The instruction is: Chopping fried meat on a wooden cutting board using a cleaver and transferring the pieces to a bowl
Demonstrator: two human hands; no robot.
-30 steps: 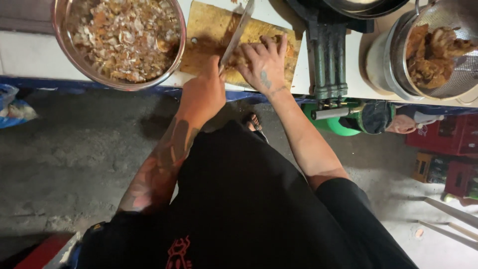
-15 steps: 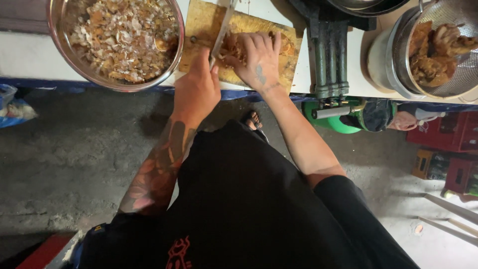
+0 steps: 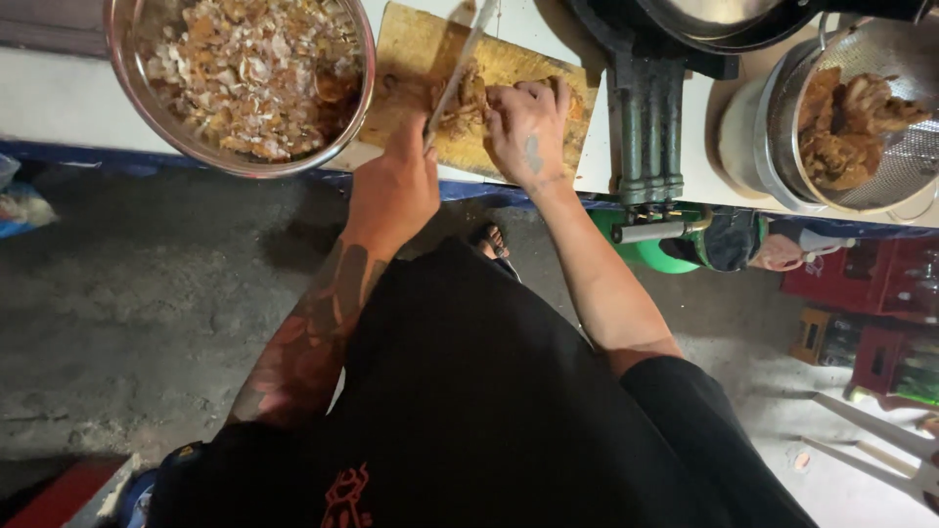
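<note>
My left hand (image 3: 396, 191) is closed around the handle of a knife (image 3: 460, 68) whose blade slants up across the wooden cutting board (image 3: 416, 49). The blade rests against a piece of fried brown meat (image 3: 465, 98) lying on the board. My right hand (image 3: 528, 137) presses down on that meat from the right, fingers curled over it, close to the blade. Part of the meat is hidden under those fingers.
A big steel bowl (image 3: 127, 108) full of chopped pieces sits left of the board. To the right are a dark gas burner stand (image 3: 646, 117) and a metal colander (image 3: 910, 166) holding fried meat (image 3: 846, 127). Red crates (image 3: 880, 284) stand on the concrete floor below.
The knife has shifted left along the board and now stands steeper against the meat. My right hand slid left with the meat and keeps it pinned.
</note>
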